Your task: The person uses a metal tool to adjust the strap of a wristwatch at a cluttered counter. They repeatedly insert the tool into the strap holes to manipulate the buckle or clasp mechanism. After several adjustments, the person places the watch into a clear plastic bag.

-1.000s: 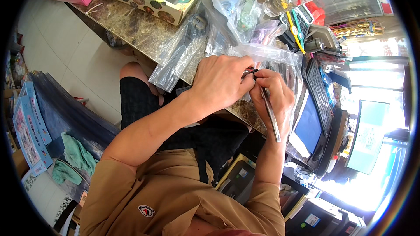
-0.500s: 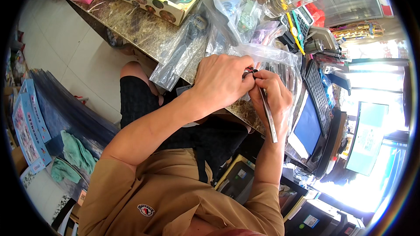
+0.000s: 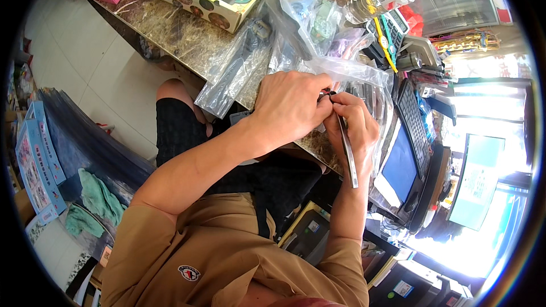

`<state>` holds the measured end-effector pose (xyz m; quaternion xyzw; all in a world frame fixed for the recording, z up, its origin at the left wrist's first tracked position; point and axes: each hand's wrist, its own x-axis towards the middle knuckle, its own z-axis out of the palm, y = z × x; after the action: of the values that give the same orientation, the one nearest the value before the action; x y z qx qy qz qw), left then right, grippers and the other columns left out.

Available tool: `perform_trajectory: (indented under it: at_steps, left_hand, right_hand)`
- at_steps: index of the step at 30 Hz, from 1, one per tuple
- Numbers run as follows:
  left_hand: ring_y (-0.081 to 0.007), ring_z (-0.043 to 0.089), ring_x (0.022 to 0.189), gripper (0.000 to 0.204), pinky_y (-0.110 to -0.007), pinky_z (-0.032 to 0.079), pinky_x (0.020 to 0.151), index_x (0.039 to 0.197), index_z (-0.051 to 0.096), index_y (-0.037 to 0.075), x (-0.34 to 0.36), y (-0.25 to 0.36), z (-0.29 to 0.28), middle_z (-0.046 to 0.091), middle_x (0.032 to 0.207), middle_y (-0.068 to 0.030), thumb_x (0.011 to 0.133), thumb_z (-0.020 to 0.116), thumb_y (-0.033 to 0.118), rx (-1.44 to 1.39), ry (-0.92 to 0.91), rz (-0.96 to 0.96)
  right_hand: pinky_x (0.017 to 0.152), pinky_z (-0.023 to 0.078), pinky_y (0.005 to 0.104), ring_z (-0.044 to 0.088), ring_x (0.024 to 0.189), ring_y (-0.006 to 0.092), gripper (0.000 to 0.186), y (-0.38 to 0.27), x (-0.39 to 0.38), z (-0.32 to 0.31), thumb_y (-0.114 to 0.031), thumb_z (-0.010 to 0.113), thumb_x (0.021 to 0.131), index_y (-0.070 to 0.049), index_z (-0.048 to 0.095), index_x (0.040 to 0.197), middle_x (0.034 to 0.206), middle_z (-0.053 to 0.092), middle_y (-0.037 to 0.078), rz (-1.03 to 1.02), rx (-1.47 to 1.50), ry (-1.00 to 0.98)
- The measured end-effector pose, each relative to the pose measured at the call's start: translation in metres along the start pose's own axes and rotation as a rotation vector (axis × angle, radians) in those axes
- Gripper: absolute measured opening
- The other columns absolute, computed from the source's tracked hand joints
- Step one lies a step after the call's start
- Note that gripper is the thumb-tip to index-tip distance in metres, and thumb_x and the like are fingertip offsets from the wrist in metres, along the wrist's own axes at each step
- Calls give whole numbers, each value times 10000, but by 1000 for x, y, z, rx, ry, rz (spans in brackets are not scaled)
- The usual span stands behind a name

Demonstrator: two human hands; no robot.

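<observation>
- Left hand (image 3: 287, 105), fingers drawn together, pinches a small dark piece (image 3: 328, 95) at the right hand's fingertips.
- Right hand (image 3: 361, 128), fingers curled, holds a thin strip (image 3: 349, 162) slanting toward the wrist.
- Both work over the marbled surface (image 3: 170, 31), beside a clear bag (image 3: 347, 67).

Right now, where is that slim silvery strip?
In the head view, the slim silvery strip sits right of centre in the right hand, its upper end near the left hand, its lower end pointing to the picture's bottom.
</observation>
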<state>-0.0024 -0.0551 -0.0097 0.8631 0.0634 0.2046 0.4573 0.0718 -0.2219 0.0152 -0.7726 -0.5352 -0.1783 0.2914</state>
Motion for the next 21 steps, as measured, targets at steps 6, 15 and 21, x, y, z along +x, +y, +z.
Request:
perform_trajectory:
  at_steps: [6,15,21]
  left_hand:
    - [-415,723,743,169,-510,551,656,1008,765,93,-1,1,0,742,807,-187,903,750,225,-1,8,1]
    - [-415,723,750,171,-510,552,656,1008,767,89,0,0,1,745,821,-186,897,747,217,2,9,5]
    - [-411,725,751,176,-506,557,659,1012,770,90,0,1,0,749,830,-182,891,759,218,4,0,6]
  right_hand:
    - [766,631,338,795,873,295,296,2,-2,2,102,833,825,-13,601,970,1024,783,164,-6,4,9]
    - [755,628,339,793,864,290,275,1,-1,1,98,830,812,-15,614,940,1017,787,153,37,18,20]
    - [757,627,343,791,860,292,281,1,0,0,98,830,809,-18,614,946,1013,784,149,31,21,3]
